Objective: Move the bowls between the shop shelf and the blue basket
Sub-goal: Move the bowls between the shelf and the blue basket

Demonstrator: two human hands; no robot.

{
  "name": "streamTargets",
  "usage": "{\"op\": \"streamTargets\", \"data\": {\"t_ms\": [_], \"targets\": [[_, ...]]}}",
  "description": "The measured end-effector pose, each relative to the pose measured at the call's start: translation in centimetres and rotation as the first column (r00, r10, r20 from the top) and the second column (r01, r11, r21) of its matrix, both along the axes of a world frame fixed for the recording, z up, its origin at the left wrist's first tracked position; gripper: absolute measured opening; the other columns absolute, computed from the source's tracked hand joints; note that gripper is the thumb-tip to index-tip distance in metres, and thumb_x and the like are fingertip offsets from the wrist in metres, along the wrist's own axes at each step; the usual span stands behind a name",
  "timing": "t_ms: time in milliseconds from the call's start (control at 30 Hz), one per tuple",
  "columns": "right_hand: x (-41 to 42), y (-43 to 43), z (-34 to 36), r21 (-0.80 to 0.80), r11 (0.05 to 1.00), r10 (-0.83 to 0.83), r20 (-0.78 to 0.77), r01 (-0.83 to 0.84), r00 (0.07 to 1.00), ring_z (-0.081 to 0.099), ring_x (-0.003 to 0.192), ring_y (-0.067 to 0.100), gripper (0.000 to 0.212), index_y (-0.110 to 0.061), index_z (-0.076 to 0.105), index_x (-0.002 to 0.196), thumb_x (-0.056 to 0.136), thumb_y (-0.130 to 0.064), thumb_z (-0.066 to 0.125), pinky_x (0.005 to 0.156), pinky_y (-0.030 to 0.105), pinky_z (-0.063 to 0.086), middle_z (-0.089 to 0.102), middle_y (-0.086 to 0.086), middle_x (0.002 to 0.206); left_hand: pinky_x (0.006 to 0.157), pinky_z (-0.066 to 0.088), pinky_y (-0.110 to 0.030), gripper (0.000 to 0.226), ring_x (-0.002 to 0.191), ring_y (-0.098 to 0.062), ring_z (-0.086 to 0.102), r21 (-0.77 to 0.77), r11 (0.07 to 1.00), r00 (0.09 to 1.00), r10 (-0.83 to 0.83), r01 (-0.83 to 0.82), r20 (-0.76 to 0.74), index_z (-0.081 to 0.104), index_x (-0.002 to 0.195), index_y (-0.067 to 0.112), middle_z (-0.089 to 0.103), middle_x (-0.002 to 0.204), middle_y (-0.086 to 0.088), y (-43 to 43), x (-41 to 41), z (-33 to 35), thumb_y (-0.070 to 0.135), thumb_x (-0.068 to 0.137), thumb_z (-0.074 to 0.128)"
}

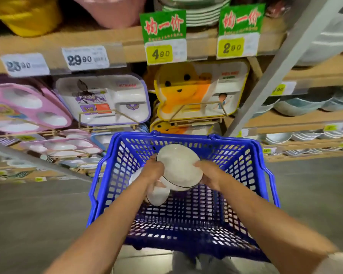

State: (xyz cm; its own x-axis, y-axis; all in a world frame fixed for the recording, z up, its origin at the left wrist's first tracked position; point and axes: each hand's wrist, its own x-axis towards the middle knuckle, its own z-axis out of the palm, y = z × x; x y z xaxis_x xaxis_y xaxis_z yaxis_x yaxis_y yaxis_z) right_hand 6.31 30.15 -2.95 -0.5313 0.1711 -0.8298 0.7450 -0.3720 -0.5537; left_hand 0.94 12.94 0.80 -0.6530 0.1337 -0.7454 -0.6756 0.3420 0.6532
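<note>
Head view: bowls point(178, 167) in blue basket point(236, 165)

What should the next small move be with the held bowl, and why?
Probably lower the white bowl onto the bare floor of the blue basket, on the right. The left hand and right hand both grip it, tilted, just above a second bowl it could knock.

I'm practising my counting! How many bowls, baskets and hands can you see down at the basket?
White bowls: 2 that can be told apart, the top bowl and the lower bowl
Blue basket: 1
Hands: 2, the left hand and the right hand, both holding the top bowl
Total: 5
</note>
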Motion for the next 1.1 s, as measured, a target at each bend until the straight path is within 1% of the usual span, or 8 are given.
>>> {"op": "streamTargets", "data": {"t_ms": [167, 400, 500, 567, 667, 833, 967, 1100], "targets": [[0.8, 2.2, 8.5, -0.124, 0.991, 0.004, -0.276, -0.04, 0.961, 0.058, 0.1, 0.026, 0.028, -0.011, 0.059, 0.115, 0.09, -0.007, 0.048, 0.067, 0.03, 0.051, 0.063, 0.01, 0.109, 0.071, 0.058, -0.053, 0.053, 0.087, -0.028, 0.058, 0.145, 0.989, 0.998, -0.019, 0.028, -0.063, 0.049, 0.121, 0.022, 0.06, 0.103, -0.006, 0.1, 0.1, 8.0, -0.009, 0.081, 0.031], [1.9, 4.8, 17.2, -0.16, 0.987, -0.057, -0.492, -0.026, 0.869, 0.064, 0.099, 0.026, 0.036, -0.015, 0.058, 0.124, 0.09, -0.014, 0.048, 0.064, 0.033, 0.058, 0.067, 0.009, 0.115, 0.046, 0.055, -0.036, 0.041, 0.071, -0.029, 0.061, 0.298, 0.954, 0.988, 0.021, 0.027, -0.156, 0.053, 0.114, 0.011, 0.059, 0.09, -0.01, 1.8, 1.5, 16.5, -0.003, 0.079, 0.035], [2.9, 6.2, 19.9, -0.2, 0.98, -0.089, -0.534, -0.023, 0.841, 0.06, 0.115, 0.034, 0.043, -0.015, 0.052, 0.133, 0.09, -0.02, 0.049, 0.082, 0.043, 0.057, 0.063, 0.016, 0.127, 0.05, 0.057, -0.042, 0.028, 0.077, -0.031, 0.064, 0.335, 0.942, 0.988, 0.065, -0.014, -0.142, 0.054, 0.099, 0.014, 0.059, 0.098, -0.011, 3.1, 2.5, 19.2, 0.001, 0.079, 0.041], [3.2, 6.4, 21.2, -0.22, 0.975, -0.103, -0.542, -0.022, 0.834, 0.058, 0.118, 0.037, 0.046, -0.015, 0.052, 0.134, 0.088, -0.021, 0.049, 0.092, 0.047, 0.052, 0.062, 0.018, 0.127, 0.05, 0.057, -0.044, 0.031, 0.079, -0.033, 0.063, 0.358, 0.934, 0.991, 0.071, -0.025, -0.117, 0.054, 0.105, 0.012, 0.059, 0.101, -0.012, 3.4, 3.0, 20.5, 0.003, 0.078, 0.041], [4.7, 8.4, 24.1, -0.188, 0.982, -0.129, -0.562, 0.026, 0.817, 0.06, 0.113, 0.034, 0.041, -0.012, 0.056, 0.127, 0.088, -0.02, 0.047, 0.081, 0.039, 0.055, 0.066, 0.017, 0.12, 0.043, 0.054, -0.038, 0.041, 0.075, -0.034, 0.061, 0.388, 0.922, 0.985, 0.067, 0.0, -0.16, 0.049, 0.119, 0.01, 0.057, 0.1, -0.013, 5.6, 4.5, 23.0, 0.006, 0.079, 0.041], [8.1, 14.0, 28.7, -0.075, 0.997, -0.049, -0.626, 0.003, 0.778, 0.068, 0.084, 0.023, 0.03, -0.019, 0.062, 0.109, 0.089, -0.02, 0.04, 0.055, 0.031, 0.056, 0.076, 0.004, 0.087, 0.049, 0.058, -0.042, 0.025, 0.077, -0.031, 0.068, 0.443, 0.897, 0.969, 0.103, 0.007, -0.224, 0.057, 0.108, 0.021, 0.064, 0.108, -0.006, 11.2, 8.8, 26.9, 0.018, 0.087, 0.045], [10.7, 18.9, 31.4, -0.058, 0.997, -0.073, -0.627, 0.047, 0.776, 0.067, 0.089, 0.028, 0.032, -0.015, 0.059, 0.114, 0.087, -0.021, 0.043, 0.057, 0.036, 0.056, 0.074, 0.008, 0.095, 0.048, 0.057, -0.04, 0.035, 0.072, -0.029, 0.071, 0.511, 0.86, 0.958, 0.136, 0.012, -0.252, 0.054, 0.124, 0.019, 0.064, 0.119, -0.01, 16.3, 12.3, 29.0, 0.024, 0.091, 0.045], [12.8, 23.4, 34.3, -0.003, 0.995, -0.079, -0.645, 0.1, 0.76, 0.065, 0.088, 0.031, 0.03, -0.016, 0.058, 0.111, 0.086, -0.022, 0.044, 0.053, 0.037, 0.055, 0.07, 0.011, 0.099, 0.055, 0.059, -0.04, 0.039, 0.08, -0.035, 0.072, 0.56, 0.827, 0.933, 0.164, 0.046, -0.319, 0.05, 0.13, 0.019, 0.063, 0.124, -0.014, 20.9, 14.9, 30.7, 0.031, 0.093, 0.043]]}}
